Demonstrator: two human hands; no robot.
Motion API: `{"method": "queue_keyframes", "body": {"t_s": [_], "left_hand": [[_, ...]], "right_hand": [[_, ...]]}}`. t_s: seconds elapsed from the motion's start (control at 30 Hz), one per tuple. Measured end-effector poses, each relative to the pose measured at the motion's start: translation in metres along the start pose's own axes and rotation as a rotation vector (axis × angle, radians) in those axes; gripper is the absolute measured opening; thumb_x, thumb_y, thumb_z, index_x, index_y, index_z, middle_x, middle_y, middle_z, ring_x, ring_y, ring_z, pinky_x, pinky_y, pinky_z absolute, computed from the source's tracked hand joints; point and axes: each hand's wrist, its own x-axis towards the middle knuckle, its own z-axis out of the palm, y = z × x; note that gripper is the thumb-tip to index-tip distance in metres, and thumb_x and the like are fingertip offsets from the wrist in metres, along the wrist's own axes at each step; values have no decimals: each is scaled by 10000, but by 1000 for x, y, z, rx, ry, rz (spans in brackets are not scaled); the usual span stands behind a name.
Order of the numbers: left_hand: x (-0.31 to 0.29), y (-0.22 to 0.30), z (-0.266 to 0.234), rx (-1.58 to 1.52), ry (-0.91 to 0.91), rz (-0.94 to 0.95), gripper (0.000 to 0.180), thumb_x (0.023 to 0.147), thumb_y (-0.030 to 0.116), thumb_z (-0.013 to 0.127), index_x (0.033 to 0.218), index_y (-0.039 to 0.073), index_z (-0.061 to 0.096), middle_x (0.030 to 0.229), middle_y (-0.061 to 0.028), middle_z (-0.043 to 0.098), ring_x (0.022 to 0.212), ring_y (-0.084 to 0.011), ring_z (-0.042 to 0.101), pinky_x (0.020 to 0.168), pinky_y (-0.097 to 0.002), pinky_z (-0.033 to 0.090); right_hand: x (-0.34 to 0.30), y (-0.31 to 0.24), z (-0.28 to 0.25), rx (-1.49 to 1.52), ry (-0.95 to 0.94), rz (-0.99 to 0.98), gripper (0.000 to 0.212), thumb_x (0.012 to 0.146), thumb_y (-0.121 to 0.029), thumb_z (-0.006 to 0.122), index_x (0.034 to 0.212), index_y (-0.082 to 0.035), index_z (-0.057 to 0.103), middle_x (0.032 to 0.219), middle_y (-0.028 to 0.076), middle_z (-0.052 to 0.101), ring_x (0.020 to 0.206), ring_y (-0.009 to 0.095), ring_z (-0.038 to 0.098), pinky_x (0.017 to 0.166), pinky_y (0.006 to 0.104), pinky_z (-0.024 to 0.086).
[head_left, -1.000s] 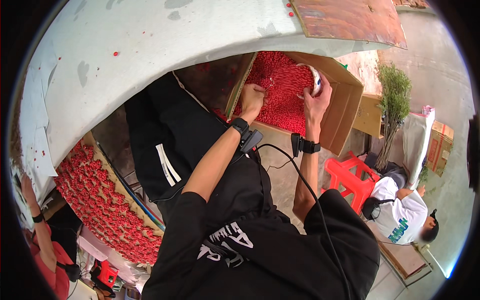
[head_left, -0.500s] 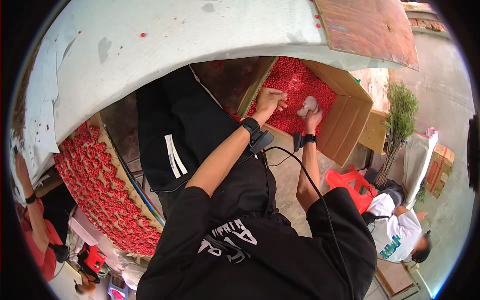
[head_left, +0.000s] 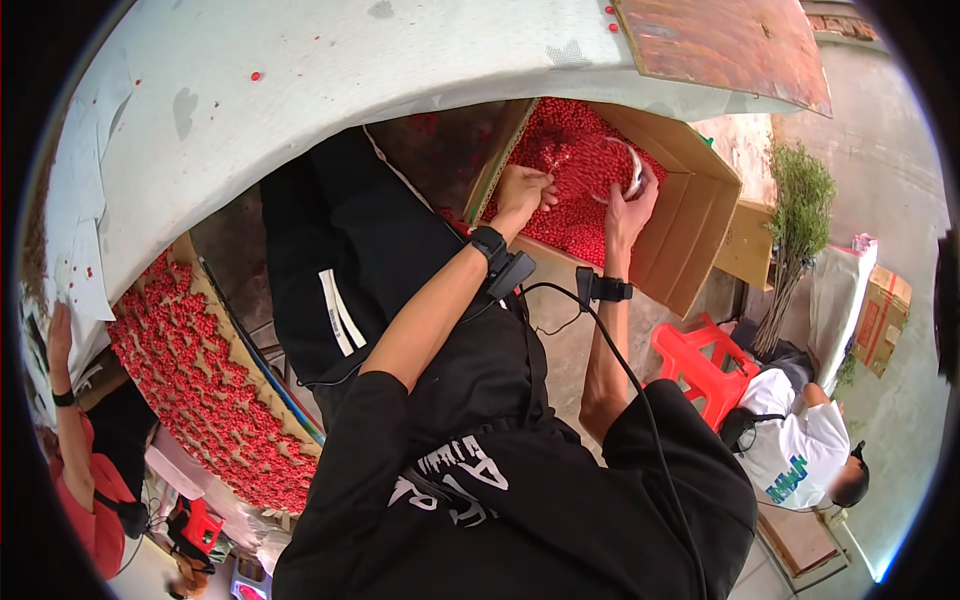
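A cardboard box [head_left: 700, 235] with its flaps up holds a heap of small red berry-like balls [head_left: 570, 232]. Over the heap, my right hand [head_left: 632, 212] grips a pale, round-edged container [head_left: 634, 170], which looks like a small bowl; red balls show within its curve, partly blurred. My left hand [head_left: 525, 195] is at the box's left side, fingers curled together just above the balls. Whatever those fingers may hold is hidden.
A white-covered table [head_left: 330, 60] with a wooden board [head_left: 720, 45] lies ahead. At left stands a board of red balls on stems [head_left: 215, 380]. A red stool [head_left: 705, 365], a bundle of green stalks [head_left: 800, 210] and a person [head_left: 795, 430] are right; another person [head_left: 85, 470] is left.
My right hand has moved up and right with the container, which has turned and now shows red balls in it. My left hand has shifted slightly left, its fingers still curled.
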Motion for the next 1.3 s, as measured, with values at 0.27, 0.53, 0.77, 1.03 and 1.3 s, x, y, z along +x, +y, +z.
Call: {"method": "queue_keyframes", "body": {"t_s": [0.27, 0.53, 0.77, 1.03, 1.3], "left_hand": [[-11, 13, 10, 97, -79, 20, 173, 839, 104, 665, 850, -69, 661, 723, -127, 666, 513, -152, 617, 403, -246, 467], [-15, 12, 4, 53, -80, -6, 182, 830, 104, 674, 866, -73, 657, 731, -136, 670, 514, -155, 619, 407, -248, 474], [-20, 14, 10, 23, -95, -18, 182, 828, 96, 670, 885, -77, 655, 737, -149, 671, 516, -162, 624, 413, -247, 482], [-80, 65, 14, 72, -184, 20, 158, 808, 51, 662, 861, -96, 677, 722, -161, 673, 505, -172, 629, 405, -251, 484], [-236, 155, -70, 53, -207, 309, 177, 782, 103, 712, 860, -56, 702, 716, -107, 686, 468, -106, 599, 396, -213, 461]], "right_hand": [[20, -42, -4, -183, 129, -145, 501, 721, 5, 602, 1211, -18, 502, 1121, 188, 525, 1036, 344, 508, 931, 410, 408], [-19, 74, -12, -326, 83, 258, 558, 689, -120, 675, 1209, -6, 510, 1126, 247, 541, 1055, 364, 524, 932, 420, 410], [-73, 125, -22, -335, -117, 447, 567, 691, -155, 668, 1205, 14, 500, 1093, 273, 562, 1012, 400, 545, 905, 447, 427], [-90, 178, 5, -198, -297, 456, 523, 717, -144, 653, 1195, 14, 510, 1116, 248, 590, 1022, 360, 578, 916, 400, 437], [-78, 107, 17, 0, -858, 310, 379, 844, -268, 500, 1125, -32, 592, 878, 103, 643, 618, 168, 612, 484, 314, 481]]}}
